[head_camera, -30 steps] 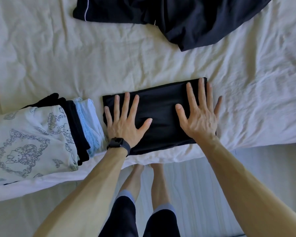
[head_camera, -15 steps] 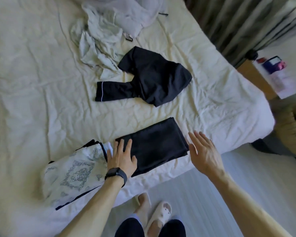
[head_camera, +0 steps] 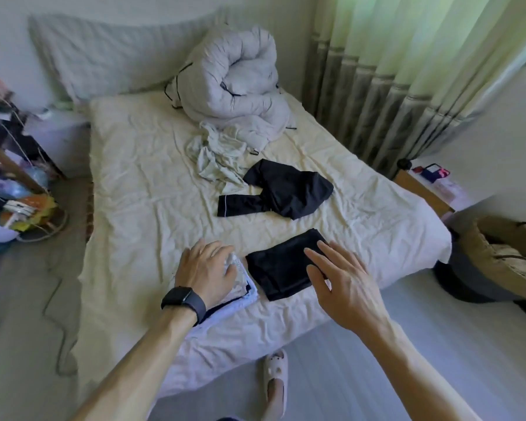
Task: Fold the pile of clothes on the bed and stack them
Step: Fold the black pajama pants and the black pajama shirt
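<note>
- The left hand point(head_camera: 207, 273) is laid on the stack of folded clothes point(head_camera: 244, 288) at the near edge of the bed point(head_camera: 134, 192). Its fingers point(head_camera: 222, 249) are loosely spread and slightly bent, and nothing is gripped.
- A dark watch point(head_camera: 184, 300) is worn on the left wrist.
- The right hand point(head_camera: 343, 287) is held flat over the right end of the folded black garment point(head_camera: 280, 268), with the fingers straight and fanned wide. Whether the cloth is touched cannot be told.
- The folded black garment is placed between the two sets of fingers, just beside the stack and not on it.
- Beyond the right fingers, an unfolded black garment point(head_camera: 283, 189) with a thin white stripe is spread on the sheet.
- Further off, a crumpled pale green garment point(head_camera: 216, 156) is seen touching a rolled grey duvet point(head_camera: 237, 83).
- Well to the right of the right fingers, a woven basket point(head_camera: 480, 238) is set on the floor, and pale fabric point(head_camera: 512, 258) is seen inside it.
- Far left of the left fingers, a round wire basket point(head_camera: 47, 230) is filled with mixed colourful items that are too blurred to be named.
</note>
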